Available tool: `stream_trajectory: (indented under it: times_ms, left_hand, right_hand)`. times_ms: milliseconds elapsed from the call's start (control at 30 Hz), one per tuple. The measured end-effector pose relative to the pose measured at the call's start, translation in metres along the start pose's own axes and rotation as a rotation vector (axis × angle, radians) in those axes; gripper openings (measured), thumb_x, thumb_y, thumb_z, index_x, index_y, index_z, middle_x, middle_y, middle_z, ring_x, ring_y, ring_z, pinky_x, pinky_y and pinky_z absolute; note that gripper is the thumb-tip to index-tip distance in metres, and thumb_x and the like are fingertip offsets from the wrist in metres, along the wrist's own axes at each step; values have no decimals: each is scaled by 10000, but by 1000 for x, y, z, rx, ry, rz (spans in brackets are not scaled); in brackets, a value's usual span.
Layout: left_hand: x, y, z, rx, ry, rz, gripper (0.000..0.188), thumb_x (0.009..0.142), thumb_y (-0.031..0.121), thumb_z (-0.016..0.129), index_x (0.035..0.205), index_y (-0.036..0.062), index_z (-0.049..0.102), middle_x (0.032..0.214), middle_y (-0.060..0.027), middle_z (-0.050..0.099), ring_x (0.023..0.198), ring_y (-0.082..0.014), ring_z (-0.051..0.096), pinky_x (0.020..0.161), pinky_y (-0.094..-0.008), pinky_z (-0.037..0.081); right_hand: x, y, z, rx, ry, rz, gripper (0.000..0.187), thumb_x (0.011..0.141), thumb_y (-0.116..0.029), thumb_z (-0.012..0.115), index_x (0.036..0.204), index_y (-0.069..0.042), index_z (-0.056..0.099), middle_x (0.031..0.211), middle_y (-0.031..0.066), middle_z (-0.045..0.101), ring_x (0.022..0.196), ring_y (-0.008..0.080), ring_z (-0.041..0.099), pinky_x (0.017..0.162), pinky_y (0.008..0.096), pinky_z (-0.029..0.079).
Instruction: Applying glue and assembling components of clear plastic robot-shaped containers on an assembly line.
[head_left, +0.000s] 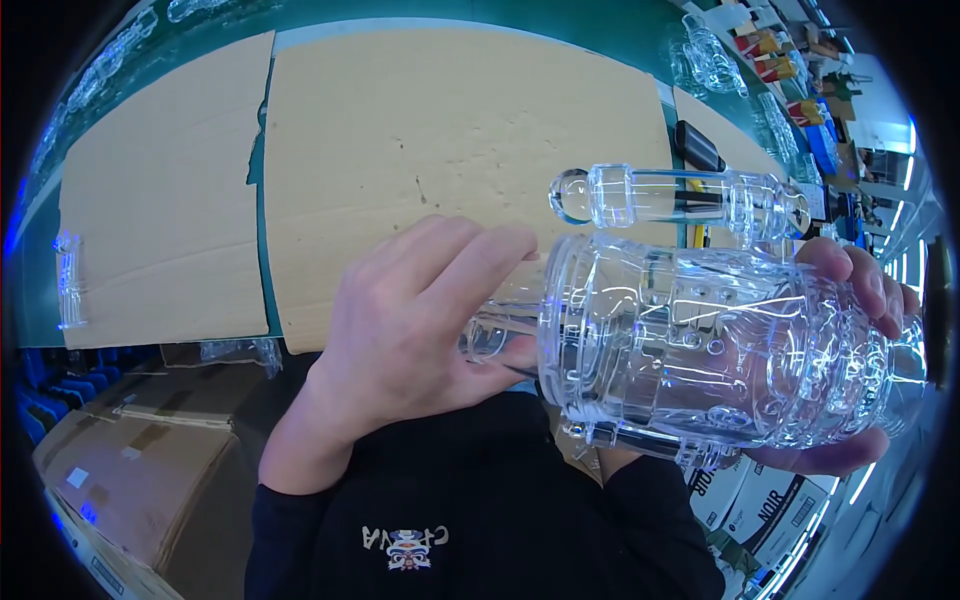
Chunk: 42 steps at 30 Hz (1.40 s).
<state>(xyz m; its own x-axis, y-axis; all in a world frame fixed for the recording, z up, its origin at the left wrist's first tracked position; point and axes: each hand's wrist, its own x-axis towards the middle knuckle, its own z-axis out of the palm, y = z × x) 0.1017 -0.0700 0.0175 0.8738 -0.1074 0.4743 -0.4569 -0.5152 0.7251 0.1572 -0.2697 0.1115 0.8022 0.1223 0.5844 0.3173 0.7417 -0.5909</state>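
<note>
A large clear ribbed vessel (pixel 690 345), glass or plastic, lies sideways in the air in front of my chest. My right hand (pixel 860 290) wraps around its far right end, fingers above and thumb side below. At the rimmed left end, my left hand (pixel 430 320) is closed on a smaller clear part with a rounded tip (pixel 487 338). Part of that piece is hidden behind the fingers, and I cannot tell how far it sits inside the rim. Along the vessel's upper side runs a clear tube with a ball end (pixel 650 195); another slim tube shows below.
Cardboard sheets (pixel 420 130) cover the green table (pixel 390 12). A black object (pixel 698 147) lies at the right of the sheets. Clear parts (pixel 715 60) stand at the back right, another (pixel 70 280) at the left edge. Cardboard boxes (pixel 140 480) sit below left.
</note>
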Motion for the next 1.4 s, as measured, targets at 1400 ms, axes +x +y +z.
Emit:
stream_trajectory:
  times_ms: [1400]
  left_hand:
    - [3,14,-9,10,-23,0,323,733,267,666,978,84,562,759,-33,492,608,-174,467,532,-308,378]
  right_hand:
    - [2,1,2,92,-45,-64,802,576,-350,820,1214,-104,400,1029,65,528,989,241,547,927,442,443]
